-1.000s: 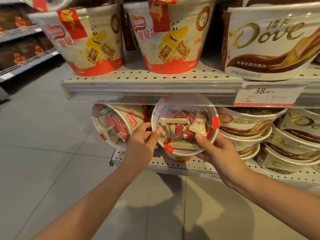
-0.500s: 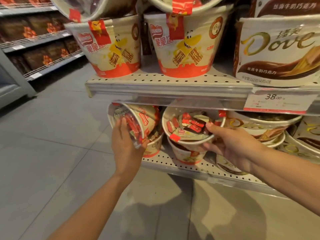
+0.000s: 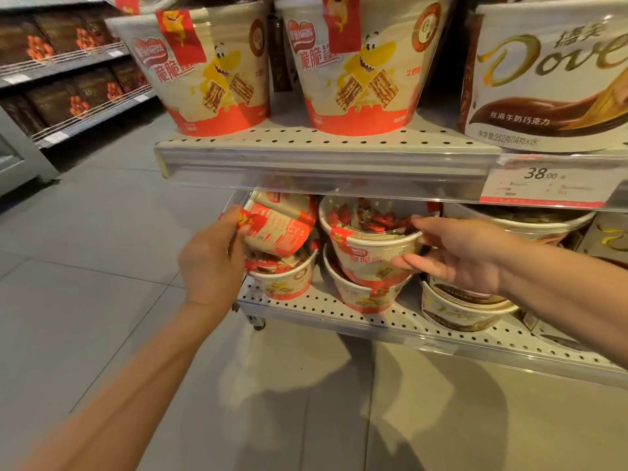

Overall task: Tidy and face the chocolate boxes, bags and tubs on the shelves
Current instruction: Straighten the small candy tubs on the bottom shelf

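So both hands are in on the lower shelf (image 3: 390,326) here. The left hand (image 3: 207,263) has its fingers (image 3: 234,219) curled over the near rim of a tipped wafer tub (image 3: 282,226), so the tub sits just past the fingertips and to their right, lying on its side on top of another upright tub (image 3: 285,280). Its long axis runs roughly front to back, with the mouth toward the hand and the base pointing into the shelf; I can't read which way its label faces. The right hand (image 3: 455,253) is grasping the upper right tub (image 3: 370,246), with the thumb (image 3: 424,220) hooked on the clear lid's rim and the fingers wrapped low round the side wall, so the tub is straight left of the palm. That one stands upright, logo facing out, nested on a lower tub (image 3: 363,294). Through the lid you can see it's full of little red and cream wrapped pieces. Just right of that hand are stacked Dove tubs (image 3: 455,311). On the upper shelf (image 3: 323,144) two big wafer buckets (image 3: 370,73) stand upright beside a Dove bucket (image 3: 550,79), with a 38.00 price tag (image 3: 543,181) below it.
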`<state>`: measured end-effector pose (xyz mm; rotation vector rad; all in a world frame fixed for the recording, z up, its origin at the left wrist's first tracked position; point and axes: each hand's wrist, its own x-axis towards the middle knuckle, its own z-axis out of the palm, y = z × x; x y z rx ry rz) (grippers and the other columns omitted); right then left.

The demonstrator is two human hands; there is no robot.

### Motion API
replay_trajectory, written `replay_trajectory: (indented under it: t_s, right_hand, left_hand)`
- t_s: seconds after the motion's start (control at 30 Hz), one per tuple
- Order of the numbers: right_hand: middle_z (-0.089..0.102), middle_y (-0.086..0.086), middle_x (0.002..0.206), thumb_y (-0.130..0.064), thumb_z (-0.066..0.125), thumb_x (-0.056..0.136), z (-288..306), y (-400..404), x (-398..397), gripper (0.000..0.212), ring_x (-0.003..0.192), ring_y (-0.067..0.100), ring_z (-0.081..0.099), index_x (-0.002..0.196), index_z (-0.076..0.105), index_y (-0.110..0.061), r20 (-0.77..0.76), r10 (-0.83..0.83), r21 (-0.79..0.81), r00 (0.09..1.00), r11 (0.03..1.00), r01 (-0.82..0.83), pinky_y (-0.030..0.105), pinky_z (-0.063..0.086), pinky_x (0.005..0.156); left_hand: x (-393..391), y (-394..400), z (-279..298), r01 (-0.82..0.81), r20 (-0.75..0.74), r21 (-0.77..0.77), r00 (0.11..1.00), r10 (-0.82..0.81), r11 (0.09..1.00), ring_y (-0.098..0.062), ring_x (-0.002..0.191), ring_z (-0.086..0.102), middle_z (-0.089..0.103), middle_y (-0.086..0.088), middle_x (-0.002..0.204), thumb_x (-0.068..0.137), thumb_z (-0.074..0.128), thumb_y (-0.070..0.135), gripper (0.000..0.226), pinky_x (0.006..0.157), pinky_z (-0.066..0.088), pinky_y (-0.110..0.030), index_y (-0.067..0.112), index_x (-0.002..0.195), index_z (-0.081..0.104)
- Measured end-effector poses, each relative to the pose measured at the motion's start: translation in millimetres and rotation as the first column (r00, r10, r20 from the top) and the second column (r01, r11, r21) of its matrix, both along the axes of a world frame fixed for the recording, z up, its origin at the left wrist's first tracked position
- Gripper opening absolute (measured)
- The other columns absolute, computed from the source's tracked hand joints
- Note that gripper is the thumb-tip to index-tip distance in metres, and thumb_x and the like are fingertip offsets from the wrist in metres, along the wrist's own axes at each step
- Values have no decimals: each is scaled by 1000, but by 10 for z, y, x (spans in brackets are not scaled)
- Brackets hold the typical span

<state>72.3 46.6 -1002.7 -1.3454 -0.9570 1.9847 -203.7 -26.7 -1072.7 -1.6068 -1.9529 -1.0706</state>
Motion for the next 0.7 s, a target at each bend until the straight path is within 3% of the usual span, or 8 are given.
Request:
replay_trajectory:
  t_s: [0.07,0.17,0.3,0.37,0.43,0.5,0.6,0.7]
  right_hand:
    - [68,15,72,-22,48,96,-50,31,4,17,52,27,68,93,53,-7,41,19,12,999,1000,-19,20,52,39]
    - [68,21,74,-31,48,96,-138,55,14,29,53,26,69,85,51,-4,141,63,86,988,993,-75,18,50,38]
    - [66,23,86,-44,42,95,-219,13,73,45,57,27,70,77,52,-4,253,76,214,965,968,-132,23,55,45]
    - [67,17,88,-45,38,96,-297,-49,151,44,59,25,70,78,55,-8,383,38,402,923,893,-204,30,58,54]
    - [66,9,85,-35,42,96,-383,-118,250,29,62,19,69,82,56,-14,503,-92,683,859,652,-330,36,58,61]
    - [64,1,87,-23,50,91,-411,-141,339,12,76,13,65,91,58,-14,520,-232,842,822,304,-446,36,56,69]
    - [56,9,109,-10,56,83,-402,-72,377,30,100,15,53,113,57,-4,569,-341,778,748,-70,-624,24,45,89]
    - [56,19,121,1,62,76,-380,-18,306,48,109,32,56,124,52,4,622,-477,612,621,-198,-765,34,45,91]
  left_hand:
    - [7,16,61,40,-136,-19,990,-42,999,-34,74,62,69,-15,86,93,44,21,32,59,45,-34,5,112,64]
    - [20,67,35,157,-340,-25,927,-156,987,-39,89,66,69,-21,101,87,55,0,22,70,51,-43,-5,106,66]
    - [56,140,38,258,-336,-99,900,-277,961,-38,95,65,68,-19,106,90,51,7,24,77,48,-47,-5,104,67]
    - [65,146,49,258,-297,-108,913,-279,960,-38,94,64,68,-19,104,90,51,13,27,82,46,-50,-3,105,68]
    - [55,132,53,247,-226,-117,937,-268,962,-40,99,60,66,-20,107,87,52,21,34,88,42,-53,0,109,67]
    - [9,115,65,253,-113,-173,955,-275,952,-38,110,52,59,-20,117,79,54,31,49,96,36,-54,4,119,60]
    - [-161,116,118,303,61,-271,953,-298,913,-30,126,38,47,-14,132,72,65,26,64,104,34,-50,9,132,49]
    - [-366,151,152,329,98,-362,944,-315,872,-28,132,36,47,-11,137,72,78,9,68,107,33,-47,13,134,49]
